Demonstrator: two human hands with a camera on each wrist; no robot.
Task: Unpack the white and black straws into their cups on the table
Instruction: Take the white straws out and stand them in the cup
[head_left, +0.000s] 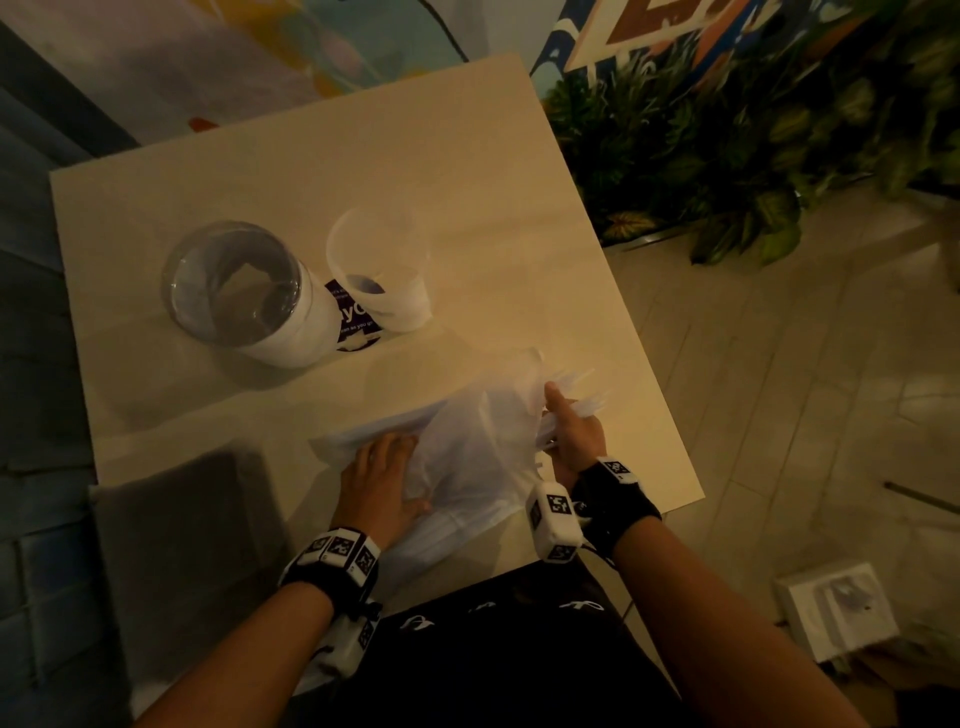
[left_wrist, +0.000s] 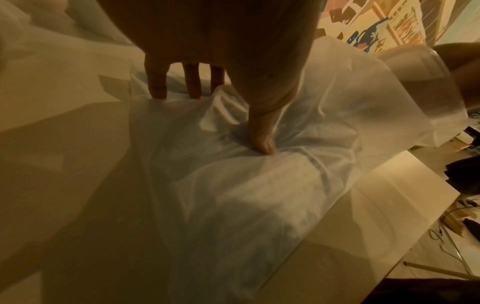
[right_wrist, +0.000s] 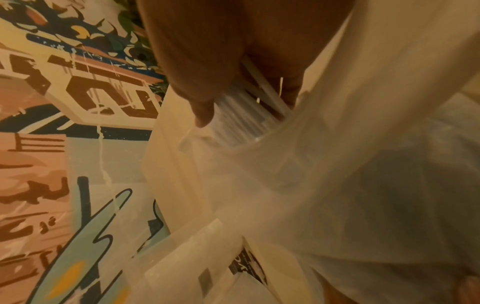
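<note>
A thin white plastic bag (head_left: 467, 457) lies crumpled on the near part of the pale table (head_left: 322, 156). My left hand (head_left: 382, 480) presses flat on the bag, fingers and thumb (left_wrist: 261, 142) straight on the plastic (left_wrist: 233, 195). At the bag's right end my right hand (head_left: 571, 431) grips a bundle of white straws (head_left: 582, 395), which stick out past the fingers. In the right wrist view the straws (right_wrist: 246, 115) run between thumb and fingers into the bag's mouth (right_wrist: 324, 164). Two clear cups stand further back: a larger one (head_left: 249, 296) and a smaller one (head_left: 382, 275). No black straws show.
A purple printed label (head_left: 353, 317) lies between the cups. Potted green plants (head_left: 727, 145) stand past the table's right edge. A white box (head_left: 836, 613) lies on the tiled floor at the right. A painted wall rises behind the table.
</note>
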